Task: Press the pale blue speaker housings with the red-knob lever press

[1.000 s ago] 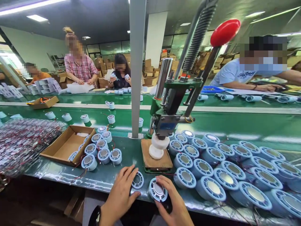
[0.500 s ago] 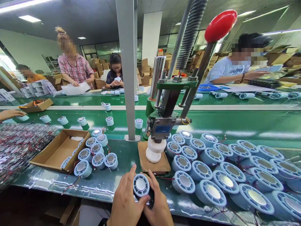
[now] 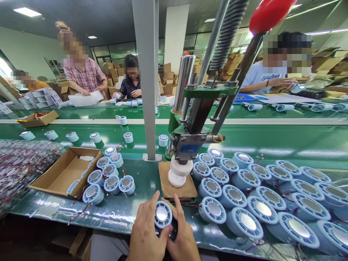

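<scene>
Between my two hands is a light-blue round motor-like housing [image 3: 163, 214] with a silver disc in its spoked face, tilted up toward me. My left hand [image 3: 146, 228] wraps its left side, thumb across the lower front. My right hand [image 3: 183, 232] closes round the right side, with its forefinger stretched upward. Something black shows just below the housing, mostly hidden by my fingers. Just beyond my fingertips stands a hand press [image 3: 190, 145] with a red knob [image 3: 268, 16]. Its white round head [image 3: 178, 174] rests over a brown pad [image 3: 166, 183].
Many similar blue housings [image 3: 243, 221] with thin wires crowd the bench at right. A smaller group [image 3: 111, 184] stands left, beside a cardboard tray [image 3: 51, 174] and a heap of wired parts [image 3: 24, 170]. A grey post [image 3: 148, 79] rises behind; several co-workers sit or stand across the green belt [image 3: 272, 139].
My hands keep their hold on the housing, nearly still. The view has shifted slightly. A co-worker's hand at far left has gone out of view; the co-worker at right now holds a light-blue part.
</scene>
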A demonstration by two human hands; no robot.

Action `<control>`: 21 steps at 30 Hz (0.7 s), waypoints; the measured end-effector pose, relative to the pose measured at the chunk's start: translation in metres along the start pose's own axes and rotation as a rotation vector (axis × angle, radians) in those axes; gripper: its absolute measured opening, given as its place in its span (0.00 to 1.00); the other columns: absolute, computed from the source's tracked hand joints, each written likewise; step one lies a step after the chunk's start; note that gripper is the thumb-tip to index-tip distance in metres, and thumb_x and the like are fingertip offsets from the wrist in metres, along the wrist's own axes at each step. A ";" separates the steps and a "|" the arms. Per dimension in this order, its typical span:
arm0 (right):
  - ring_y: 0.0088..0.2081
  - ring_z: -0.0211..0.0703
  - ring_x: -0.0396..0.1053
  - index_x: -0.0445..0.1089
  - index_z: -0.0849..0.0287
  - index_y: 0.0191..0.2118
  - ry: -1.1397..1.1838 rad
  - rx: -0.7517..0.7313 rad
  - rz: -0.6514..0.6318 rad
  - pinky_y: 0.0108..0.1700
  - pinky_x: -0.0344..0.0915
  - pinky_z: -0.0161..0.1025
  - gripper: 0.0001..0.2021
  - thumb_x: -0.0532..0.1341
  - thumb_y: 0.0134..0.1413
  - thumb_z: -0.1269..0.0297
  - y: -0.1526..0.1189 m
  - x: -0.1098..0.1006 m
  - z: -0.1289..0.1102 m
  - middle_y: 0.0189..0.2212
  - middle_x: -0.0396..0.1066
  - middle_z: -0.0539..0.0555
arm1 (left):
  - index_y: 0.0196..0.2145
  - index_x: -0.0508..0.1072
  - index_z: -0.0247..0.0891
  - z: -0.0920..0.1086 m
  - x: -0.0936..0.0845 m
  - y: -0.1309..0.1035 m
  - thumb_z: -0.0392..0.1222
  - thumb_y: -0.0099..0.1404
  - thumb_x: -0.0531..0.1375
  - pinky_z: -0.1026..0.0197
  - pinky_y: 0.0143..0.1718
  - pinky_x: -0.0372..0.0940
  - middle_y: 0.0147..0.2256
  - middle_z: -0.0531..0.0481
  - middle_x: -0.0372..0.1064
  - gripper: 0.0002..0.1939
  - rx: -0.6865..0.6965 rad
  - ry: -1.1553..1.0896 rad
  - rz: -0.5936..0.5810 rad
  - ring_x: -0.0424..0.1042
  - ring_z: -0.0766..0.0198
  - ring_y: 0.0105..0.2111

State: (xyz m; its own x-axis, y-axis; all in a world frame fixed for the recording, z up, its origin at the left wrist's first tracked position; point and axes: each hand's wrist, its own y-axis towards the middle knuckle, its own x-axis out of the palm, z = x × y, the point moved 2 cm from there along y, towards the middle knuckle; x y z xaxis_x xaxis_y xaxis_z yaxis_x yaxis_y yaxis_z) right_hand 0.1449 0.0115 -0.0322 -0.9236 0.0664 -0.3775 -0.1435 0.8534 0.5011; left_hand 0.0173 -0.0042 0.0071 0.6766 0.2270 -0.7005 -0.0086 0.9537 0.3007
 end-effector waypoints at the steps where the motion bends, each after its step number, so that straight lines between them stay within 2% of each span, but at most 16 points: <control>1: 0.55 0.44 0.73 0.31 0.55 0.73 -0.009 -0.011 -0.017 0.53 0.73 0.38 0.44 0.54 0.55 0.74 0.001 -0.002 -0.001 0.56 0.71 0.57 | 0.68 0.53 0.51 0.000 0.001 -0.002 0.31 0.55 0.62 0.46 0.53 0.69 0.55 0.44 0.70 0.46 -0.010 -0.009 0.015 0.70 0.46 0.54; 3: 0.56 0.44 0.72 0.30 0.55 0.73 -0.042 -0.038 -0.053 0.54 0.73 0.38 0.44 0.54 0.56 0.74 0.002 -0.005 -0.001 0.57 0.70 0.58 | 0.69 0.51 0.51 0.002 0.004 -0.005 0.30 0.56 0.60 0.44 0.54 0.67 0.57 0.43 0.68 0.46 -0.047 -0.033 0.056 0.69 0.46 0.55; 5: 0.59 0.46 0.69 0.37 0.55 0.73 -0.089 -0.072 -0.104 0.56 0.71 0.40 0.41 0.53 0.57 0.75 0.001 -0.006 0.002 0.60 0.67 0.60 | 0.70 0.49 0.49 0.003 0.010 -0.007 0.31 0.59 0.59 0.43 0.55 0.66 0.58 0.42 0.67 0.44 -0.079 -0.064 0.089 0.67 0.46 0.56; 8: 0.64 0.49 0.62 0.48 0.60 0.72 -0.151 -0.077 -0.237 0.61 0.67 0.45 0.36 0.52 0.57 0.75 -0.002 -0.007 0.012 0.65 0.60 0.63 | 0.69 0.51 0.46 -0.003 0.022 -0.012 0.38 0.66 0.56 0.41 0.57 0.64 0.59 0.39 0.65 0.36 -0.066 -0.108 0.092 0.65 0.46 0.58; 10: 0.65 0.50 0.59 0.49 0.63 0.71 -0.174 -0.054 -0.335 0.62 0.65 0.47 0.37 0.52 0.55 0.77 -0.001 -0.013 0.014 0.66 0.56 0.64 | 0.68 0.54 0.42 -0.011 0.031 -0.016 0.42 0.69 0.53 0.40 0.61 0.61 0.61 0.37 0.62 0.31 -0.044 -0.132 0.080 0.63 0.46 0.61; 12: 0.66 0.50 0.57 0.49 0.60 0.71 -0.194 -0.060 -0.448 0.63 0.64 0.45 0.38 0.54 0.54 0.77 0.008 -0.030 0.004 0.67 0.54 0.61 | 0.67 0.57 0.39 -0.019 0.036 -0.018 0.43 0.69 0.52 0.41 0.63 0.60 0.64 0.36 0.60 0.29 -0.030 -0.171 0.050 0.60 0.47 0.64; 14: 0.66 0.50 0.58 0.50 0.55 0.71 -0.232 -0.114 -0.482 0.63 0.65 0.44 0.39 0.57 0.54 0.76 0.029 -0.061 -0.020 0.67 0.55 0.58 | 0.64 0.61 0.36 -0.025 0.033 -0.013 0.44 0.67 0.54 0.43 0.62 0.62 0.63 0.35 0.62 0.29 -0.041 -0.227 0.007 0.63 0.47 0.63; 15: 0.66 0.50 0.59 0.50 0.53 0.71 -0.266 -0.159 -0.431 0.63 0.65 0.45 0.38 0.59 0.55 0.74 0.047 -0.080 -0.038 0.67 0.56 0.56 | 0.62 0.65 0.36 -0.026 0.027 -0.008 0.45 0.64 0.57 0.44 0.60 0.64 0.60 0.35 0.66 0.29 -0.064 -0.255 -0.023 0.67 0.47 0.60; 16: 0.65 0.50 0.60 0.51 0.51 0.71 -0.309 -0.219 -0.324 0.64 0.65 0.47 0.37 0.59 0.57 0.72 0.068 -0.102 -0.059 0.66 0.58 0.56 | 0.59 0.68 0.36 -0.025 0.019 0.000 0.45 0.60 0.60 0.45 0.58 0.66 0.57 0.36 0.70 0.29 -0.098 -0.279 -0.050 0.70 0.46 0.57; 19: 0.63 0.52 0.63 0.60 0.53 0.66 -0.424 -0.424 0.126 0.65 0.63 0.56 0.28 0.59 0.60 0.68 0.152 -0.165 -0.129 0.61 0.65 0.58 | 0.53 0.73 0.38 -0.015 -0.014 0.038 0.45 0.53 0.65 0.47 0.56 0.68 0.50 0.41 0.76 0.29 -0.197 -0.319 -0.060 0.75 0.48 0.50; 21: 0.62 0.53 0.63 0.64 0.56 0.61 -0.431 -0.485 0.361 0.64 0.63 0.56 0.24 0.61 0.59 0.67 0.218 -0.194 -0.167 0.58 0.67 0.59 | 0.52 0.73 0.37 -0.003 -0.032 0.069 0.45 0.51 0.66 0.48 0.56 0.67 0.49 0.43 0.77 0.29 -0.189 -0.358 -0.024 0.75 0.48 0.49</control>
State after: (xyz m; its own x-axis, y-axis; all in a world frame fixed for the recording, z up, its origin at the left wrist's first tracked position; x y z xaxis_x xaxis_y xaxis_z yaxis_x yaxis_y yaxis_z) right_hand 0.2337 0.0985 0.2801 -0.7356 0.5821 -0.3465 -0.0905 0.4225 0.9018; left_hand -0.0073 0.0546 0.0479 0.8917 0.1527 -0.4261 -0.1021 0.9850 0.1395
